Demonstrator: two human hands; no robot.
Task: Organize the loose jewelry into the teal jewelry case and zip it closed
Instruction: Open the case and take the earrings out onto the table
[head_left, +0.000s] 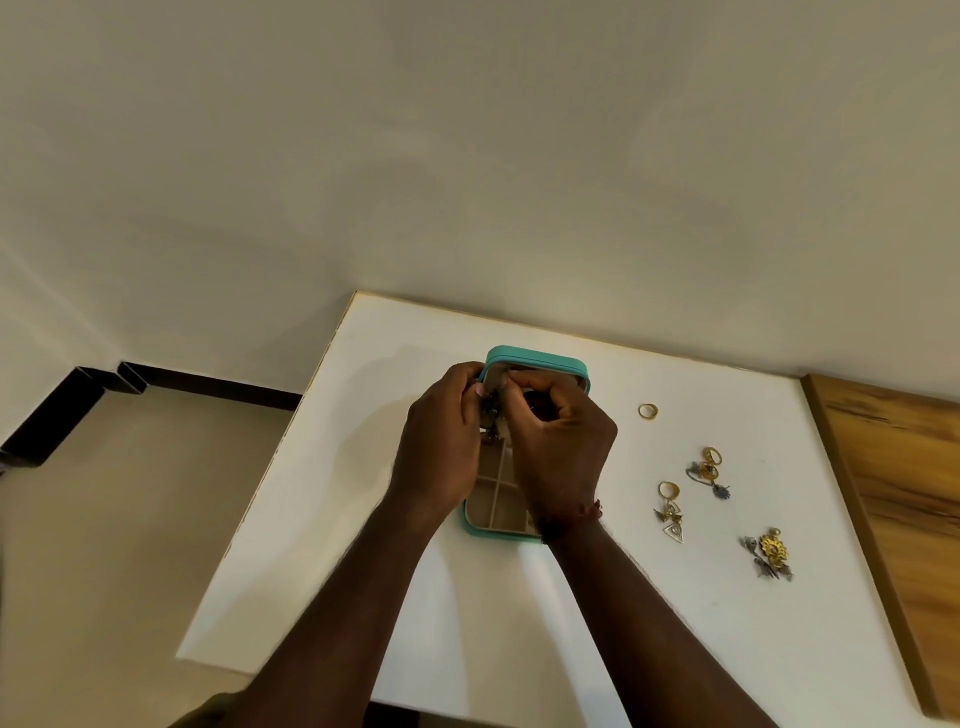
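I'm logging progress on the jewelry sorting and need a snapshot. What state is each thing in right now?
Teal jewelry case: open, lid raised, unzipped.
Case compartments: the visible ones look empty.
Left hand: over the case, pinching a small dangling piece.
Right hand: over the case, fingers pinched on the same piece.
Gold ring: loose on the table.
Three jewelry clusters: loose on the table, outside the case.

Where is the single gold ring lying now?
In the head view, the gold ring lies alone on the white table, right of the open teal jewelry case.
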